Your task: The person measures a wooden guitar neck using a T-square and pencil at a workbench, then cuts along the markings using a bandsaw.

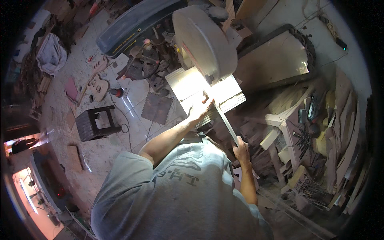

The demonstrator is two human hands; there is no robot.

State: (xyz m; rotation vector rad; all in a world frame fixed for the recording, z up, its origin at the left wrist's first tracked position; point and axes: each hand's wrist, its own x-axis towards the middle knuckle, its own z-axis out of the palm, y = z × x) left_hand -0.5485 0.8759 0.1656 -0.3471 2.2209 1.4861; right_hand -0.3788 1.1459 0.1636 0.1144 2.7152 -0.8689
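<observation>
A long, narrow strip of wood [226, 123] runs slantwise from the brightly lit machine table [178, 87] back toward my right side. My right hand [241, 150] is closed around its near end, off the table's edge. At the far end, my left hand [201, 111] lies low over the table with its fingers against the strip, close below the machine's guide. The machine looks like a band saw [206, 38], with a large rounded grey housing above the table. Glare hides the blade and the exact grip of my left fingertips.
A black plastic stool [90, 127] and a guitar-shaped wooden body [98, 88] are on the tiled floor at left. To the right stands a wooden rack [286, 126] with drill bits and offcuts. A cord [129, 140] trails across the floor.
</observation>
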